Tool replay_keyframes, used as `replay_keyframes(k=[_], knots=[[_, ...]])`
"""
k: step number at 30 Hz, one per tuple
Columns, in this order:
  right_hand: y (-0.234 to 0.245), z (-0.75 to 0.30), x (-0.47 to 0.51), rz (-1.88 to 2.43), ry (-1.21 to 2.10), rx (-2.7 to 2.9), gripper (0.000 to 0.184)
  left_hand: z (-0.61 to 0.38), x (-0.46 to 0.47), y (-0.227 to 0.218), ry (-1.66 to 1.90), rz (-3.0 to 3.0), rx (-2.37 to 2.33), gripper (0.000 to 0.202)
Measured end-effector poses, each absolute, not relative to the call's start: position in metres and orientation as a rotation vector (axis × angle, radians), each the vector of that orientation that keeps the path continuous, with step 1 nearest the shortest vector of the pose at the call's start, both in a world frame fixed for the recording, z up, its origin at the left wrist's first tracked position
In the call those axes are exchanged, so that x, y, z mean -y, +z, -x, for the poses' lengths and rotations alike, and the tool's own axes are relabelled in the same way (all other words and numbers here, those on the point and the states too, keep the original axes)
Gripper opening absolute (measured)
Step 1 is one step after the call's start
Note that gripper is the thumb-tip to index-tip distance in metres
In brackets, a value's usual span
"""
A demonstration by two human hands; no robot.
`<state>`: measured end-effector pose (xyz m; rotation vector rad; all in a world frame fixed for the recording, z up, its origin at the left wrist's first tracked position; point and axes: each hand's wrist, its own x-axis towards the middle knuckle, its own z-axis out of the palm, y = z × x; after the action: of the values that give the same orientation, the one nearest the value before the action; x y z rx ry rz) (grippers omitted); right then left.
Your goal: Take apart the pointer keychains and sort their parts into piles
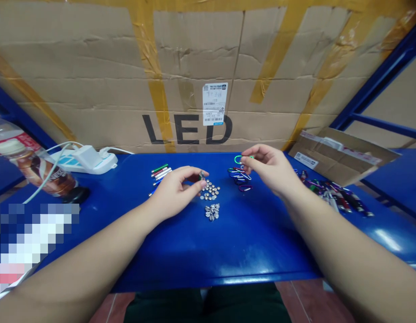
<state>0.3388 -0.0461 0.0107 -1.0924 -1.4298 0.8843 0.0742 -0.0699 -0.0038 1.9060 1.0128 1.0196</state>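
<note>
My left hand (174,190) is closed around a small metal flashlight (201,174); its silver end shows at the fingertips and the fingers hide most of the rest. In my right hand (266,167) a green carabiner (238,159) is pinched between thumb and fingers. Below it lies a pile of coloured carabiners (240,176). Beside my left fingertips are scattered button cells (213,192), and nearer me sits a cluster of silver end caps (212,211). Several coloured metal tubes (160,171) lie in a row beyond my left hand.
On the right of the blue table (224,255) lie several flashlights (344,197) near an open cardboard box (332,154). A power strip (103,163) with cables and a drink bottle (43,170) occupy the left. A large taped carton (188,58) stands behind.
</note>
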Motion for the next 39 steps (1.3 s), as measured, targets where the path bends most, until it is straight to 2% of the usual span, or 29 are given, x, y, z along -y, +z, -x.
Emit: replay_keyframes(k=[5, 9, 15, 18, 26, 31, 35, 39], knots=[[0.016, -0.380, 0.036, 1.489, 1.045, 1.914, 0.023, -0.071, 0.064, -0.008, 1.002, -1.719, -1.028, 0.039], [0.018, -0.396, 0.034, 1.557, 1.137, 2.038, 0.018, -0.070, 0.063, -0.009, 0.990, -1.721, -0.993, 0.037], [0.020, -0.398, 0.038, 1.538, 1.526, 2.110, 0.032, -0.069, 0.061, -0.011, 0.944, -1.737, -1.060, 0.039], [0.015, -0.393, 0.039, 1.582, 1.430, 2.207, 0.039, -0.070, 0.062, -0.010, 0.932, -1.762, -1.086, 0.040], [-0.001, -0.388, 0.034, 1.525, 1.265, 2.133, 0.025, -0.064, 0.059, -0.004, 0.985, -1.908, -1.084, 0.037], [-0.004, -0.389, 0.026, 1.542, 0.818, 2.313, 0.017, -0.061, 0.058, -0.002, 0.981, -1.940, -1.110, 0.035], [-0.006, -0.390, 0.021, 1.514, 0.446, 2.367, 0.033, -0.061, 0.058, -0.002, 0.955, -1.994, -1.123, 0.034], [-0.012, -0.392, 0.017, 1.506, 0.489, 2.354, 0.039, -0.059, 0.057, -0.003, 0.952, -2.045, -1.124, 0.033]])
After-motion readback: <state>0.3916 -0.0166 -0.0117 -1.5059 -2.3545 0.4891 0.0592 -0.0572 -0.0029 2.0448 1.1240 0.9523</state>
